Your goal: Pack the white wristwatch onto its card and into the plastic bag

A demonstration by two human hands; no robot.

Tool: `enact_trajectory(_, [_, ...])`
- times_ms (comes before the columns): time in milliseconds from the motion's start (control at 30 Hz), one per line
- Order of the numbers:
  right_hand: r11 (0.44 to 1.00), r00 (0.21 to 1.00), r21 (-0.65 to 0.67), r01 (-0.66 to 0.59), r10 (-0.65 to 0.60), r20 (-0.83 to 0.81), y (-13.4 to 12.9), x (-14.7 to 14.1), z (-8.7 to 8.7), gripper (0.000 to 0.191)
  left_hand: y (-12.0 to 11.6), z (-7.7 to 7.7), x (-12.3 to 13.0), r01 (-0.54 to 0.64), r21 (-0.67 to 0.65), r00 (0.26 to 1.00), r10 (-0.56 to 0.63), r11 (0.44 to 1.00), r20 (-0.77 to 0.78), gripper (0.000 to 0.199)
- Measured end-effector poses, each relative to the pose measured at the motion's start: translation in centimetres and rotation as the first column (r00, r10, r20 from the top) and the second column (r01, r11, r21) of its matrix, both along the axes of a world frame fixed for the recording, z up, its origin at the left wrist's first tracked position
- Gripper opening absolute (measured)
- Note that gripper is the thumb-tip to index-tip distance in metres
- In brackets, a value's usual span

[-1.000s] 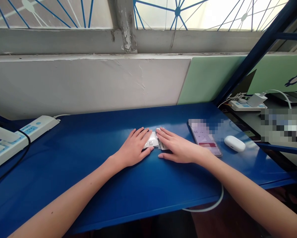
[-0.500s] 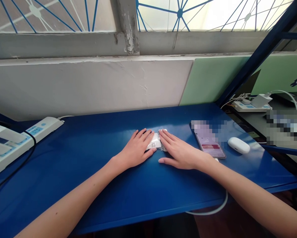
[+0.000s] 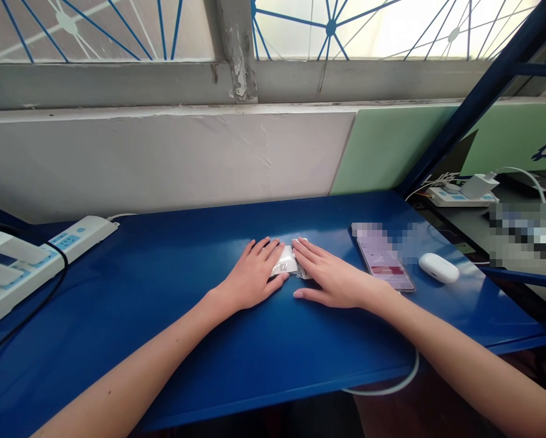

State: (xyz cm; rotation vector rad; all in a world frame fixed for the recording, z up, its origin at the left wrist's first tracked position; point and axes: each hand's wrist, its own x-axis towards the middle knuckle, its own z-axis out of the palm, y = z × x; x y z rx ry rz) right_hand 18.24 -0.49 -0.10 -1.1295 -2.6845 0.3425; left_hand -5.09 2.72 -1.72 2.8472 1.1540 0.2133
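A small white packet, shiny like plastic [image 3: 285, 263], lies on the blue desk [image 3: 236, 359] between my two hands. My left hand [image 3: 257, 274] rests flat over its left part, fingers spread and the thumb along its near edge. On the other side, my right hand [image 3: 327, 277] lies flat with its fingertips over the packet's right end, its thumb stretched out on the desk. What is under the fingers is hidden.
Right of my right hand lie a phone [image 3: 385, 258] with its screen lit and a white earbud case [image 3: 439, 268]. A white power strip [image 3: 83, 237] with plugs and a black cable [image 3: 49, 295] is at the left. A pale cable [image 3: 403, 383] hangs off the front edge.
My right hand's thumb has shifted very slightly to the right. Both hands otherwise stay on the packet, and the view has moved a little.
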Motion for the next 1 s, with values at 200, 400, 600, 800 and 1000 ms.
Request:
enact_trajectory(200, [1.000,1.000,-0.019,-0.014,0.013,-0.018,0.5,0.3,0.0,0.080,-0.1,0.1,0.0,0.002,0.008,1.000,-0.001,1.000,-0.013,0.063])
enact_trajectory(400, [0.998,0.999,-0.057,0.005,-0.003,0.039,-0.2,0.1,-0.4,0.079,0.0,-0.1,0.1,-0.005,0.006,1.000,0.005,1.000,0.005,0.070])
enact_trajectory(600, [0.998,0.998,-0.055,0.003,0.000,0.066,-0.6,-0.2,-0.5,0.089,-0.1,-0.2,0.2,-0.004,0.006,1.000,0.005,1.000,-0.012,0.070])
enact_trajectory(800, [1.000,0.997,-0.018,-0.001,0.003,0.077,-0.7,-0.5,0.1,0.094,-0.2,-0.3,0.2,-0.016,0.014,1.000,0.016,1.000,-0.003,0.068])
enact_trajectory(1000, [1.000,0.997,0.014,-0.004,0.003,0.075,-0.5,-0.7,0.6,0.099,-0.1,-0.5,0.0,-0.002,0.028,1.000,0.002,1.000,0.005,0.068])
